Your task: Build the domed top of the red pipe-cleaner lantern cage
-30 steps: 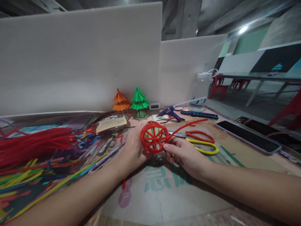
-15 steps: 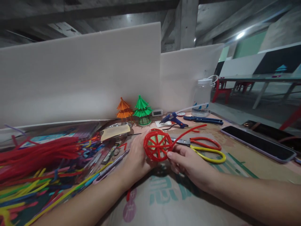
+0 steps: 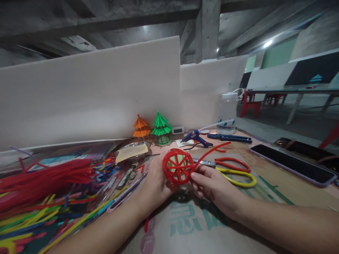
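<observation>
Fingers of the left hand (image 3: 156,176) wrap the side of a fuzzy red spoked wheel (image 3: 178,166), held nearer than the blue plastic glue gun (image 3: 197,137). Those of the right hand (image 3: 209,181) bunch at its rim — whether they pinch it, I can't tell. Squeezed too hard, that soft round could buckle oval; its thin, bendy loose strand (image 3: 218,147) might snag the smooth-handled scissors (image 3: 233,170) — they're close.

Red spoked wheel (image 3: 178,166) covered in matt fuzz, scissors (image 3: 233,170) bladed in metal, phone (image 3: 291,164) faced in smooth black gloss, bottle (image 3: 227,112) made of clear plastic
</observation>
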Available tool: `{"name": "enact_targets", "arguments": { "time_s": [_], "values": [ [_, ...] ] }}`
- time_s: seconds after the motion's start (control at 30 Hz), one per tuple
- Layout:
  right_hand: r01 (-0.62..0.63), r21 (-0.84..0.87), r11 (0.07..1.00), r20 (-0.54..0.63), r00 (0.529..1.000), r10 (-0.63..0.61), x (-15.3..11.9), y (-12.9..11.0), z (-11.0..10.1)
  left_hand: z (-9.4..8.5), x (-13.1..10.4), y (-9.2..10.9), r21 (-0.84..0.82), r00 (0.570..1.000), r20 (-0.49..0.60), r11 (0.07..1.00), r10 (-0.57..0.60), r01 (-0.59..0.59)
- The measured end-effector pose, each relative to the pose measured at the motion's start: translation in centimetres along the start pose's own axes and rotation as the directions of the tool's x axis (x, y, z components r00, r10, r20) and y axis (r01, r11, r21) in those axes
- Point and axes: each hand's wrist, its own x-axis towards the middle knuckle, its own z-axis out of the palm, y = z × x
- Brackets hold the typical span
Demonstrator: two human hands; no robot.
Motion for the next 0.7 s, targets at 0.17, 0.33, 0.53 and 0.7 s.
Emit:
{"name": "enact_targets", "arguments": {
  "time_s": [0.17, 0.33, 0.53, 0.7],
  "values": [
    [0.019, -0.047, 0.999, 0.001, 1.000, -0.019, 0.03, 0.01, 0.08, -0.13, 0.16, 0.19, 0.011, 1.000, 0.001, 1.000, 0.029, -0.029],
    [0.020, -0.089, 0.996, 0.003, 1.000, -0.020, -0.14, -0.19, 0.19, -0.08, -0.04, 0.08, 0.006, 1.000, 0.017, 1.000, 0.008, -0.008],
    [0.003, -0.141, 0.990, 0.010, 1.000, -0.002, -0.26, -0.27, 0.23, 0.01, -0.28, -0.21, 0.033, 1.000, 0.014, 0.999, 0.020, -0.020],
    [-0.004, -0.143, 0.990, 0.009, 1.000, 0.005, -0.31, -0.47, 0.30, 0.20, -0.52, -0.59, 0.065, 0.999, -0.008, 0.997, 0.053, -0.052]
  ]
}}
